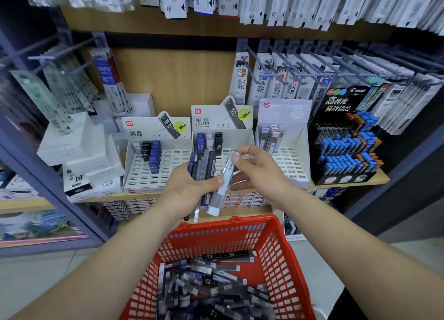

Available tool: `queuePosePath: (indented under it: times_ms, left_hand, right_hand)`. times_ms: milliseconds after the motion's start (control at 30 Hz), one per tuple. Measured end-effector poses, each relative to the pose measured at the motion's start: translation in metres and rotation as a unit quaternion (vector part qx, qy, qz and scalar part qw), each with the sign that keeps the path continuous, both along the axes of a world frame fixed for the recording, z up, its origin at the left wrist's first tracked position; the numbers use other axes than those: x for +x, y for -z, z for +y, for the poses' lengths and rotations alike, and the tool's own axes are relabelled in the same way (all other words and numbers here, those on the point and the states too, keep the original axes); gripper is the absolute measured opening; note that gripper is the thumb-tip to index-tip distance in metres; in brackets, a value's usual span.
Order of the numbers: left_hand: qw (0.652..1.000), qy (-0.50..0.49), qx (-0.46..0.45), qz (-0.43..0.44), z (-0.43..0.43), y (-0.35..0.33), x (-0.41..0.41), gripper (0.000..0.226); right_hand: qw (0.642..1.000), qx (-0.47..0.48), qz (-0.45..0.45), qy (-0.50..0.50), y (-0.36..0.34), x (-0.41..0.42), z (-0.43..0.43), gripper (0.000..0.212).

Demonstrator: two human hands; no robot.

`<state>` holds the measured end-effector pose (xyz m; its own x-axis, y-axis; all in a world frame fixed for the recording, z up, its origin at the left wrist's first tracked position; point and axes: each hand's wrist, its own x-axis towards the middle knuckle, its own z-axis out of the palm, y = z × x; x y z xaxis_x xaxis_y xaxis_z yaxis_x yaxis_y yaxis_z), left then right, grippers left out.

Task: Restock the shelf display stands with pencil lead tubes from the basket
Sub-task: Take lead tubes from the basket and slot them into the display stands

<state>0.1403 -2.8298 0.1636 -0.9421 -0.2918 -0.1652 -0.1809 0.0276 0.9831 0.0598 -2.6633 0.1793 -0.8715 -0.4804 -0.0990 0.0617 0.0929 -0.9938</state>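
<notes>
Basket [280,252] heaped with tubes [211,283], left hand [185,187] gripping bundle [203,165], right hand [259,173] pinching clear tube [228,168]

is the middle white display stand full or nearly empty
Nearly empty. The middle stand holds only three tubes, upright in its back row; its other visible slots are bare.

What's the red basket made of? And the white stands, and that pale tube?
Basket: likely hard plastic; smooth, slightly shiny, moulded grid of holes.
Stands: probably cardboard; matte white, folded edges, printed tops, punched slots.
Tube pinched by the right hand: seemingly translucent plastic; light shines off it, pale cap at its end.
</notes>
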Motion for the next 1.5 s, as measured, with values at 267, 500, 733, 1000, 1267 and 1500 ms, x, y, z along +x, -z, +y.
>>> queuePosePath:
  times_ms: [267,500,733,1000,1267,1500]
  left_hand:
    - [0.998,-0.056,0.033,0.027,-0.012,0.004,-0.008,0.018]
    - [0.998,-0.057,0.006,0.031,-0.006,0.006,-0.014,0.023]
    - [0.997,-0.079,-0.003,0.024,-0.012,0.011,-0.021,0.021]
    - [0.999,0.014,-0.026,-0.040,0.020,0.028,-0.023,0.028]
    - [0.997,0.032,-0.025,-0.070,0.026,0.032,-0.022,0.020]
    - [0.994,0.053,-0.067,-0.067,0.025,0.032,-0.025,0.020]
  right_hand:
    - [0.997,0.035,0.036,-0.055,0.008,-0.007,-0.007,0.018]
    - [0.989,0.078,0.033,-0.124,0.015,-0.011,0.001,0.018]
    - [0.995,0.066,0.009,-0.068,0.022,-0.032,0.035,0.009]
    - [0.995,-0.061,0.007,0.079,0.021,-0.048,0.055,0.006]
    - [0.969,0.030,0.115,0.219,0.020,-0.092,0.102,0.014]
    - [0.921,0.123,0.217,0.298,0.037,-0.131,0.131,0.006]
